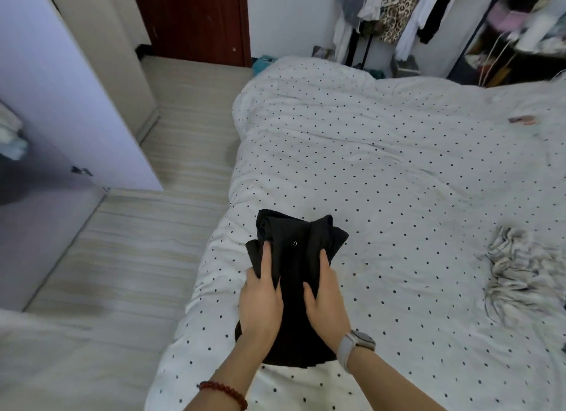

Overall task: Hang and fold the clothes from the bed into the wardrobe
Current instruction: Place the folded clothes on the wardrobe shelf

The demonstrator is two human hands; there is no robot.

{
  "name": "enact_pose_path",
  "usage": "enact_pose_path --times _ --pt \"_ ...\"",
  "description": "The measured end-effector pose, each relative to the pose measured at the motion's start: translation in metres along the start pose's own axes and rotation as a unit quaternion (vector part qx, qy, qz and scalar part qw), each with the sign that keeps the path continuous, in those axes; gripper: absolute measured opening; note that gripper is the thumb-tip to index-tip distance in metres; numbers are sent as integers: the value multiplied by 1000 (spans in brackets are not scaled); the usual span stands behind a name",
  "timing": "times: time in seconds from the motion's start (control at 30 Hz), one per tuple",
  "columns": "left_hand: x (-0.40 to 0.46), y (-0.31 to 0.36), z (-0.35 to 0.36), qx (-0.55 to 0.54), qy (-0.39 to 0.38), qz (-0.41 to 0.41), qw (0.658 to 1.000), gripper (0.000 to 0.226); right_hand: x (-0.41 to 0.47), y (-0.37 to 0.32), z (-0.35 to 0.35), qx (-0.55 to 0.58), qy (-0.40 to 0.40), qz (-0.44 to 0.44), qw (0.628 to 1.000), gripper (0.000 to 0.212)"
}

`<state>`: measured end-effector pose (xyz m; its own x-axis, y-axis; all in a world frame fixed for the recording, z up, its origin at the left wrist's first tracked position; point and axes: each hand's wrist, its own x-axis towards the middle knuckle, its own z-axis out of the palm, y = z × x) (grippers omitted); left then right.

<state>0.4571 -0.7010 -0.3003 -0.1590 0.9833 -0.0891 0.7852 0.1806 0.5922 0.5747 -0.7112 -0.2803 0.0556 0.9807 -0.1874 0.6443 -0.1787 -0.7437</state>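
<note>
A folded black garment [295,257] lies near the left edge of the bed [398,165], which has a white cover with black dots. My left hand [260,300] grips the garment's left side, thumb on top and fingers tucked under the fabric. On its right side my right hand [326,297] holds it the same way; a watch is on that wrist. A crumpled grey and white garment [517,273] lies on the bed to the right. The wardrobe's lilac door [61,98] stands at the left.
An open clothes rack [407,9] with several hanging garments stands beyond the bed's far end, dark shelves [502,52] beside it. A dark red door [196,18] is at the far wall. Pale wooden floor [159,227] runs between bed and wardrobe. A small pinkish item [522,119] lies on the bed.
</note>
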Motion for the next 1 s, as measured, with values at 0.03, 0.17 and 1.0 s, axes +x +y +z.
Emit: enact_pose_path --times 0.03,0.17,1.0 --pt "-5 1 -19 7 21 2 1000 73 -5 -15 -1 2 -4 -24 1000 66" --pt "-16 -8 -81 22 87 -10 996 73 -13 -76 5 -6 -19 -106 994 66" --pt "96 -178 -581 72 395 27 915 65 26 -575 183 210 20 -397 893 66"
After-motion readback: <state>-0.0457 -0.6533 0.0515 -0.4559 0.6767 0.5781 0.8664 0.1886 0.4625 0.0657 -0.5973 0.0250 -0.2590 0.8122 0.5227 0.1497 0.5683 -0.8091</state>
